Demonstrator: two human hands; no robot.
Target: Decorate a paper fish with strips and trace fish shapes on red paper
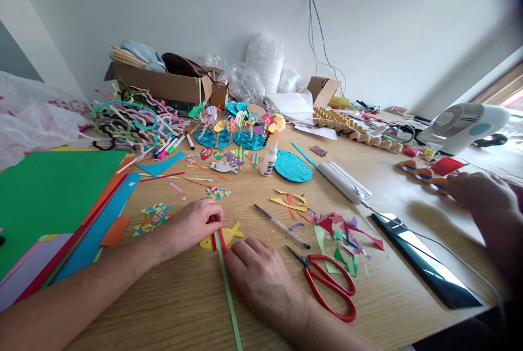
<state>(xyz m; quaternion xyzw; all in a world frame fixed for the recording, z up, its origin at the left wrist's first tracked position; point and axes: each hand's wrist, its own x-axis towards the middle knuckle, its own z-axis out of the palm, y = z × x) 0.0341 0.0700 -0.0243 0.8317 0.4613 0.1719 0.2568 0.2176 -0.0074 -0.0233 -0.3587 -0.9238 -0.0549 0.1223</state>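
A: Starting at the left, what lies there?

B: A stack of coloured paper sheets (49, 198), green on top, with a tangle of pipe cleaners (131, 119) farther back and an open cardboard box (163, 84) behind that. I can read no print on any of them.

A: And the hands?

B: The left hand (192, 225) has its fingertips drawn together, pinching short red paper strips (218, 239) that lie across a yellow paper fish (224, 234) on the wooden table (196, 296). Just right of it, the right hand (261, 277) rests palm down, fingers close together, its fingertips touching the fish's near edge. A long green paper strip (229, 296) runs from the fish toward the near edge, between the two hands.

A: Further right?

B: A pen (281, 227), then red-handled scissors (329, 285) beside paper scraps (343, 236). Farther back stands a white glue bottle (268, 160); its label is too small to read. At the far right another person's hand (482, 190) rests on the table.
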